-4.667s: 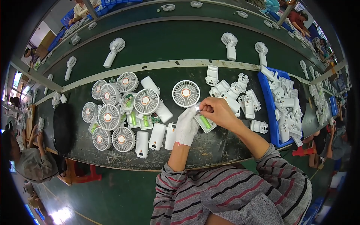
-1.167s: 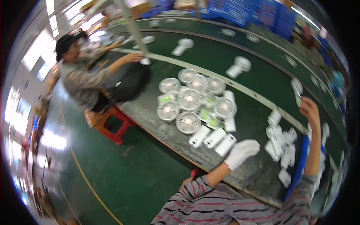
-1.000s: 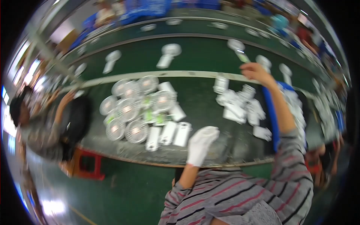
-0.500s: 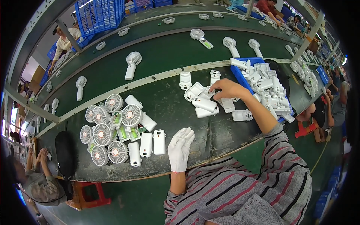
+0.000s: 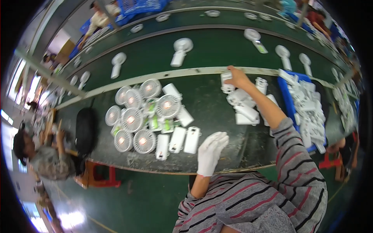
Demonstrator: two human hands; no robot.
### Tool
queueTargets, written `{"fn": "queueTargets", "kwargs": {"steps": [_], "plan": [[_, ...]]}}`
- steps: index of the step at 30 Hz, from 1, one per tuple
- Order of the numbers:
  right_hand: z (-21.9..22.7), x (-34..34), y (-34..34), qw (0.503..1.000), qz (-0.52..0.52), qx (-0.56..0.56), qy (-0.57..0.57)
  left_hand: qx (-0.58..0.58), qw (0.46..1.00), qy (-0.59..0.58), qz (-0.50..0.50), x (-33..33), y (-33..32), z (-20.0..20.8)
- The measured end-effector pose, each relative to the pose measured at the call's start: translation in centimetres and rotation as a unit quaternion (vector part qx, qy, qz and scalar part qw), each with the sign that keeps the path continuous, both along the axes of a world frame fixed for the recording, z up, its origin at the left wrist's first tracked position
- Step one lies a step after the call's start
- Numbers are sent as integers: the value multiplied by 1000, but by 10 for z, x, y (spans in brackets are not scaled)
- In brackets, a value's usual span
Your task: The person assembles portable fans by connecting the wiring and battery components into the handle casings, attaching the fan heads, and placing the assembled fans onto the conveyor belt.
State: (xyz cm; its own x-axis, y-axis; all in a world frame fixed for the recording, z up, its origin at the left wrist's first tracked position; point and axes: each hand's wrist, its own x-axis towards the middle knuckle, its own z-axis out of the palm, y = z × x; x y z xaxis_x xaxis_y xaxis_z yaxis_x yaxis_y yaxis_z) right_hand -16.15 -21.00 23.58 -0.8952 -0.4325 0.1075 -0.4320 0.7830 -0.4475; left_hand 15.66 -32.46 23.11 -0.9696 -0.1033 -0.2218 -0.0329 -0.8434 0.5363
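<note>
My right hand [image 5: 238,79], bare, reaches to the back of the bench, its fingers closed around the edge of a white plastic casing [image 5: 226,86]. In front of it lies a loose pile of similar white casings [image 5: 246,112]. My left hand [image 5: 212,152] wears a white glove and rests above the bench's front edge, fingers stretched out, holding nothing. Just left of it, white handle casings [image 5: 192,140] lie in a row. Beyond these is a cluster of round white fan heads [image 5: 132,120], some with green parts [image 5: 154,122] showing among them.
A blue bin [image 5: 288,101] heaped with white casings stands at the right. White handheld fans [image 5: 182,50] lie on the green conveyor [image 5: 147,58] behind a pale rail [image 5: 202,71]. A black case [image 5: 85,131] lies at the left, near a seated co-worker [image 5: 48,155]. A red stool [image 5: 101,174] stands below.
My right hand has moved from the middle of the casing pile to the casing at its back left. The whole view has swung left, and the left hand keeps its pose.
</note>
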Motion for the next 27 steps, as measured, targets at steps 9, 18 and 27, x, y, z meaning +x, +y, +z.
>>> {"fn": "queueTargets", "kwargs": {"steps": [9,18,27], "plan": [[42,47,-46,986,149,-64,46,-532,803,-112,242,20,-50,46],[29,120,-172,959,210,-125,-144,-750,633,-6,192,10,-45,14],[99,150,-132,873,226,-251,-351,-732,649,1,207,17,-55,15]]}}
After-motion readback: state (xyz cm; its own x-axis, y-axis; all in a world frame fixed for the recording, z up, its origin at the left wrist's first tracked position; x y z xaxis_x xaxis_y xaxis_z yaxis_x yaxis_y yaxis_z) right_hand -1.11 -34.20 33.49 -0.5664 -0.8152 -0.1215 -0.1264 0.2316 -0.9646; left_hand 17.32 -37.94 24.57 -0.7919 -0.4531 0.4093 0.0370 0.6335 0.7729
